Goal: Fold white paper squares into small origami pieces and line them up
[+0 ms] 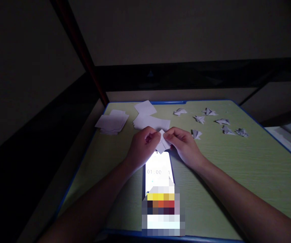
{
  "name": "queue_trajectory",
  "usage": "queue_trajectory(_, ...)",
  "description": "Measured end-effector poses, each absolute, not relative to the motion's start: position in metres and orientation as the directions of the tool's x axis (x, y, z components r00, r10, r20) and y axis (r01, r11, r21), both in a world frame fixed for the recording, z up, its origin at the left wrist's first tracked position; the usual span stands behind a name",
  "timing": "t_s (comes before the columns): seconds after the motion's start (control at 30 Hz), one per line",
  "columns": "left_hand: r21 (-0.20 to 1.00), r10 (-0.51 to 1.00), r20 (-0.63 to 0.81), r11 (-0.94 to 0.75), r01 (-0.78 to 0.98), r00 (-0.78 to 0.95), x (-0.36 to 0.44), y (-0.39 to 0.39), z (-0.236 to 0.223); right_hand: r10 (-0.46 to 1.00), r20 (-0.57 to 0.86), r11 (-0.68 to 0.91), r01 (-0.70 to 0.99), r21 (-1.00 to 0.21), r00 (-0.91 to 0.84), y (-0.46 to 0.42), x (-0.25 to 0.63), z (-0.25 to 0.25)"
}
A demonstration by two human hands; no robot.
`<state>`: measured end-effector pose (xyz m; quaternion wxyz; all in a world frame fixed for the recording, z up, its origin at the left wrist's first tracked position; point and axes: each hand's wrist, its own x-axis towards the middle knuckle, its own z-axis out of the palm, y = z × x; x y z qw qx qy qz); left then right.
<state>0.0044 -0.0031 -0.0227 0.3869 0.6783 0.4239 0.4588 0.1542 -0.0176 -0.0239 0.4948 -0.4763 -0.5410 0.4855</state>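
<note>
On the far left of our green table, which has a blue edge, lies a loose stack of white paper, its sheets turned at differing angles; to the right of it is a second pile, with a squarish sheet turned cornerwise at its far end; nearer to us, our left hand pinches the left side of a small folded paper between thumb and curled fingers; the folded paper is held up in the middle, one corner pointing toward us, just beyond the top of a lit phone that shows 01:00, its lower part hidden by a pixelated patch; our right hand pinches the folded paper's right side, thumb against fingers; beyond and to the right, seven small folded paper pieces lie scattered, the nearest one just beside our right hand.
</note>
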Motion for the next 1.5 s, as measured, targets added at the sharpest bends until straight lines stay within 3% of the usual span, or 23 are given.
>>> queue_trajectory(0.63,0.907,0.927,0.274,-0.338,0.251,0.256,0.0042,-0.0020,-0.0275,0.995,0.050,0.046,-0.047,-0.998,-0.082,-0.0174,0.1539,-0.0243)
queue_trajectory(1.5,0.938,0.956,0.240,-0.273,0.214,0.169,0.0031,0.0012,-0.0193,0.984,0.054,0.054,-0.002,-0.999,-0.170,-0.0205,0.1536,-0.0209)
